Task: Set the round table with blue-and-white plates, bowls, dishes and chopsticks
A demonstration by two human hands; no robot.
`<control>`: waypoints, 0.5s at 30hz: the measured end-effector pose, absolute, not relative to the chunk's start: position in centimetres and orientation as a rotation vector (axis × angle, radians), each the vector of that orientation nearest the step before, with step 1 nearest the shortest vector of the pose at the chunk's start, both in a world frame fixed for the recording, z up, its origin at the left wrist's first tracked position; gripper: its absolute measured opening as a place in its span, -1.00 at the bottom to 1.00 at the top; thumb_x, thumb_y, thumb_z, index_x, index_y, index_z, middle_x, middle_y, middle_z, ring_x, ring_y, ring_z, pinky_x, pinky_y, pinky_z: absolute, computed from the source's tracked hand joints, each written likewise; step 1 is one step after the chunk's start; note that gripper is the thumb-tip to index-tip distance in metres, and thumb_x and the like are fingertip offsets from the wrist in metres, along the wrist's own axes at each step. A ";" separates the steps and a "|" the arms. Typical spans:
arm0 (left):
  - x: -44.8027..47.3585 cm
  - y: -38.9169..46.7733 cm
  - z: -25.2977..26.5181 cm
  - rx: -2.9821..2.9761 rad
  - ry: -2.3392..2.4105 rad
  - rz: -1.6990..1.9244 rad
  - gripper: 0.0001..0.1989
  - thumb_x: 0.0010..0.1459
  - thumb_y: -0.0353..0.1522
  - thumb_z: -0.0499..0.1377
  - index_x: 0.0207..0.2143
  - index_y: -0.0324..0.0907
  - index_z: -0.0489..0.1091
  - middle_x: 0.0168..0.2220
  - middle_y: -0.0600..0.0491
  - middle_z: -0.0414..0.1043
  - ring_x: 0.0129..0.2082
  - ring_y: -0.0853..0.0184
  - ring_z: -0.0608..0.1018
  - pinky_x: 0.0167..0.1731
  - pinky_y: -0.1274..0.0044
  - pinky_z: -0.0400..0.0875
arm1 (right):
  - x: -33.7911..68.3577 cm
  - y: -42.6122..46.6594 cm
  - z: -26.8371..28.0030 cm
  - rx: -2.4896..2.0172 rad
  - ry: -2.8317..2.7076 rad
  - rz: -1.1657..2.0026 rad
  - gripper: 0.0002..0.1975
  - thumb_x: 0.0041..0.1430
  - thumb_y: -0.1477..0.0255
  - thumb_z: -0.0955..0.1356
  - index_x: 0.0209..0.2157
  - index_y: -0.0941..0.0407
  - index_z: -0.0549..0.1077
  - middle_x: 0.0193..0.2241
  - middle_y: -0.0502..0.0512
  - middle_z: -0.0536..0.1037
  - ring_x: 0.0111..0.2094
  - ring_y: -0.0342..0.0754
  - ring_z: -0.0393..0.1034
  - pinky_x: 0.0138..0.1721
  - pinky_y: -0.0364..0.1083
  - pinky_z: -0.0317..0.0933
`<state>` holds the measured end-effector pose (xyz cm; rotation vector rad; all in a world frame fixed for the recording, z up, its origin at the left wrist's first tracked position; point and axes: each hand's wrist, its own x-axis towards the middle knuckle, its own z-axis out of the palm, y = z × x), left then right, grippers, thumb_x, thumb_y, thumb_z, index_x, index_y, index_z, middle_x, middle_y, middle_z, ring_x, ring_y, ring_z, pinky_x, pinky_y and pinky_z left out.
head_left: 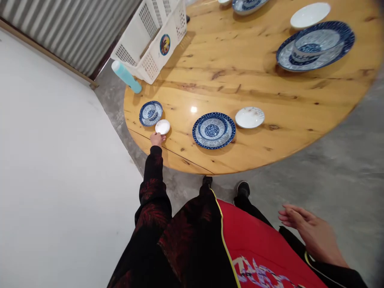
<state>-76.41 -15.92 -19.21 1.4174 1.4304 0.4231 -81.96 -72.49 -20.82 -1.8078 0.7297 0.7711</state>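
My left hand (157,139) reaches to the table's left side, its fingers closed at the near rim of a small white dish (163,127). Just beyond that dish, a patterned blue-and-white plate (143,120) carries a bowl (150,112). My right hand (313,232) hangs in the air at the lower right, off the table, with fingers loosely curled together and nothing seen in them. Between the hands, on the table, another blue-rimmed plate (197,140) holds a blue-and-white bowl (211,130). Right of it lies a white dish (249,117) with faint markings.
The round wooden table (216,86) bears a white plastic basket (151,64) and a light-blue bottle (126,77) at the far left. Toward the right are a large blue-rimmed plate (345,44) with a bowl and a white dish (310,15). A white wall (60,168) stands left.
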 end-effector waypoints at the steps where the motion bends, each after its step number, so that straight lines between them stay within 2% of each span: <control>1: -76.6 -15.8 -19.4 1.432 1.426 0.423 -0.82 0.32 -0.56 0.04 -0.18 -0.33 0.44 -0.58 0.10 0.44 -0.54 0.43 0.60 -0.36 0.63 0.51 | -82.5 -71.8 -20.9 -1.792 0.718 0.792 -0.52 -0.30 0.06 0.46 -0.33 0.06 0.52 -0.46 0.13 0.62 -0.43 0.04 0.53 -0.39 -0.03 0.46; 8: -78.6 -15.5 -20.4 1.492 1.413 0.413 -0.88 0.23 -0.53 0.14 -0.21 -0.34 0.47 -0.58 0.05 0.48 -0.54 0.38 0.61 -0.41 0.60 0.53 | -82.8 -67.9 -20.8 -1.771 0.645 0.855 -0.48 -0.31 0.04 0.46 -0.31 0.09 0.54 -0.45 0.10 0.64 -0.43 -0.01 0.52 -0.38 -0.07 0.43; 15: -80.4 -15.7 -19.0 1.514 1.414 0.455 -0.83 0.31 -0.34 0.15 -0.18 -0.29 0.45 -0.52 0.03 0.52 -0.56 0.37 0.59 -0.42 0.55 0.54 | -82.1 -66.2 -20.6 -1.759 0.599 0.814 -0.49 -0.30 0.05 0.47 -0.31 0.08 0.54 -0.46 0.11 0.64 -0.44 0.01 0.52 -0.38 -0.05 0.42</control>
